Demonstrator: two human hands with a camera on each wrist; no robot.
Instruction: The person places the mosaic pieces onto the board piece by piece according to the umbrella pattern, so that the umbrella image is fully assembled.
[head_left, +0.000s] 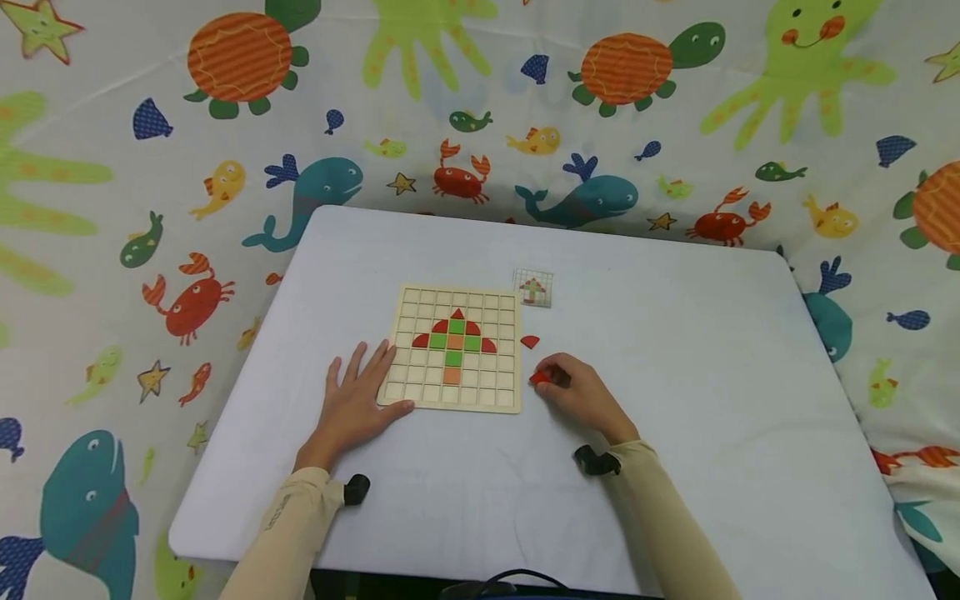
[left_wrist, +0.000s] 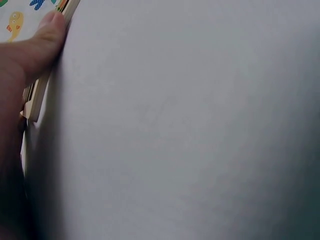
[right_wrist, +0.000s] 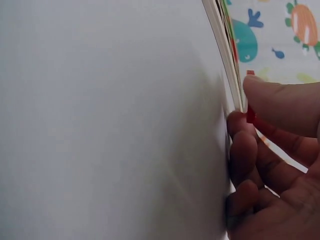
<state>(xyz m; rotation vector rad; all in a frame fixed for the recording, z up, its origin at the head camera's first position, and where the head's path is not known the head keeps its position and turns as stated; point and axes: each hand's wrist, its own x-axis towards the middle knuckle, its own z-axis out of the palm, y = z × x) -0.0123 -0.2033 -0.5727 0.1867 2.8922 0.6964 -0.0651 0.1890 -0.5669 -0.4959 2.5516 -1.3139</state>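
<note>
A square wooden grid board [head_left: 495, 396] lies on the table, bearing a figure of red, green and orange pieces. My left hand [head_left: 360, 408] rests with spread fingers against the board's left edge and lower left corner; its thumb [left_wrist: 47, 35] shows at the board's edge in the left wrist view. Just off the board's right side, my right hand [head_left: 581, 392] pinches a small red piece [right_wrist: 251, 117] between thumb and fingers, which partly hide its shape. A red quarter-circle piece [head_left: 530, 341] lies on the table above that hand.
Beside the board's upper right corner lies a small pattern card [head_left: 538, 289] with a similar figure. The white table [head_left: 697, 400] extends to the right. A sea-animal print cloth [head_left: 495, 117] hangs behind it. A dark cable [head_left: 525, 573] runs along the front edge.
</note>
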